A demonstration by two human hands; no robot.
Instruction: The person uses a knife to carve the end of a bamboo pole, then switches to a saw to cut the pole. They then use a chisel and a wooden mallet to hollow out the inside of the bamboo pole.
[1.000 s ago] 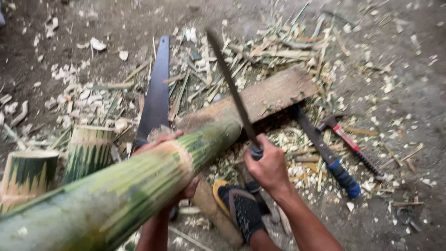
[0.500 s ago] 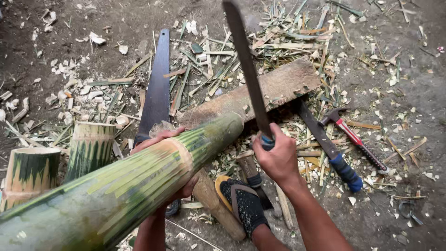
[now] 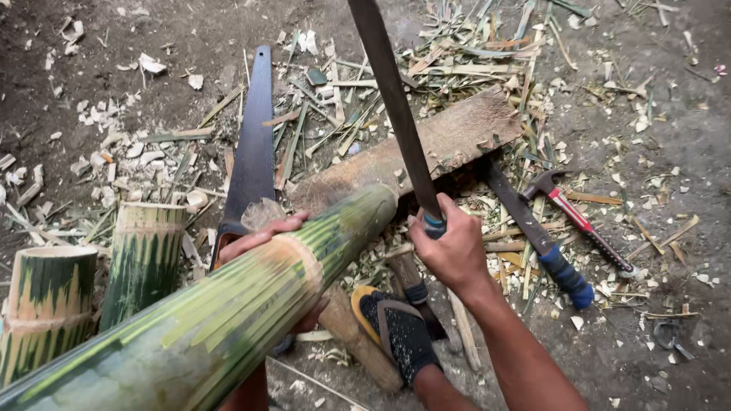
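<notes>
Head view | bamboo pole (image 3: 228, 304): 1 | cut bamboo sections (image 3: 145, 251): 2 | machete (image 3: 396, 106): 1

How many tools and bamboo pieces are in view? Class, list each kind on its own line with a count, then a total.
Long blades with handles: 2, one raised in the right hand at, one on the ground
Handsaws: 1
Claw hammers: 1
Long bamboo poles: 1
Cut bamboo sections: 2
Total: 7

Open dirt lies upper left; elsewhere a long dark handsaw blade (image 3: 253, 148), weathered wooden plank (image 3: 449, 137), blue-handled knife (image 3: 537, 236) and red-handled hammer (image 3: 582, 221) block passage.
</notes>
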